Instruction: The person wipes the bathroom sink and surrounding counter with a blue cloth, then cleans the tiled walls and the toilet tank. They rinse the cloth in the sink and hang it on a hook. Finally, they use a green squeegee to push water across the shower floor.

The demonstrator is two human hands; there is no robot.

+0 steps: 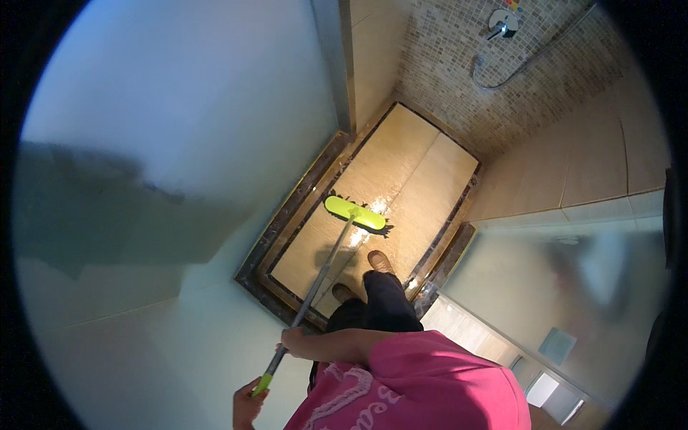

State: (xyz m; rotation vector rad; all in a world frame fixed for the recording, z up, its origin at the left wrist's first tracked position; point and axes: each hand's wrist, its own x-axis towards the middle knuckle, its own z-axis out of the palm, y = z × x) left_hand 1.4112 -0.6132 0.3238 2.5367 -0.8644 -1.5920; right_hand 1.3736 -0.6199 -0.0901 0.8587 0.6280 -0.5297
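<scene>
Evidently, the pale tiled floor (412, 154) is partway through being worked over. Wet-looking glare is seen around its middle, but no line between treated and untreated tile can be made out, so how much has been finished cannot be told. By judgement, the stretch towards 1 o'clock and the tiles beside the brown shoe (380, 262), at 5 o'clock from the mop (326, 269), may be left to cover. The mop's shaft is slanted towards 7 o'clock, and its green head (354, 213) is set down near mid-floor, with one end close to the 9 o'clock edge. The shaft is gripped by the closed fingers of the right hand (294, 342); at 7 o'clock, its green end is clasped by the left hand (247, 403). Smallest, a dark fringe (390, 231) is splayed out from under the head.
</scene>
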